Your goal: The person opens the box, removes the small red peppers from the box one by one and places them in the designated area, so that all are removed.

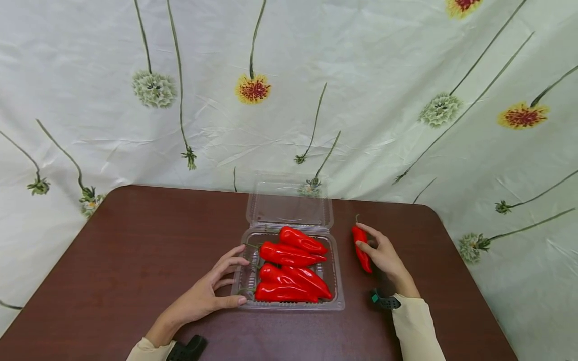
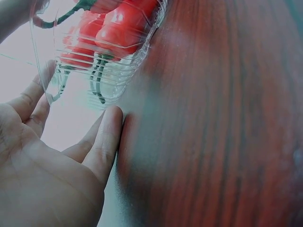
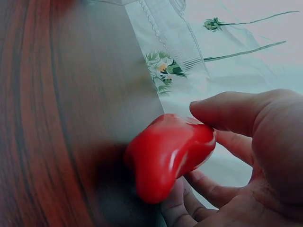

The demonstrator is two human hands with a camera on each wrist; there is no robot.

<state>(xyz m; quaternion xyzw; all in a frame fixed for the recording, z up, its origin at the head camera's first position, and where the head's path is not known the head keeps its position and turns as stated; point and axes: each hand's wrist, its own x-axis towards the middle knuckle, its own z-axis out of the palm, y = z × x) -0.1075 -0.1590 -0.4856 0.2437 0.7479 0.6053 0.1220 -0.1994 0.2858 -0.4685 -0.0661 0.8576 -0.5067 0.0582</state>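
Observation:
A clear plastic clamshell box [image 1: 338, 281] stands with its lid raised at the back. Several glossy red peppers [image 1: 289, 254] with green stems lie crosswise in its base. My left hand [image 1: 209, 288] is at the box's left side, fingers spread along the wall and thumb by the near corner. In the left wrist view, its fingertips reach the clear ribbed end, beside the peppers' stems. To the right of the box, my right hand [image 1: 381, 253] pinches a single red pepper [image 3: 170, 153] between thumb and fingers. This pepper's stem points toward the back, its tip toward me.
The open lid [image 1: 289, 203] leans up near the far edge of the dark brown wooden table [image 1: 158, 240]. Behind it hangs a white cloth [image 1: 217, 130] printed with flowers. Dark bands [image 1: 386, 301] circle both wrists, over light sleeves.

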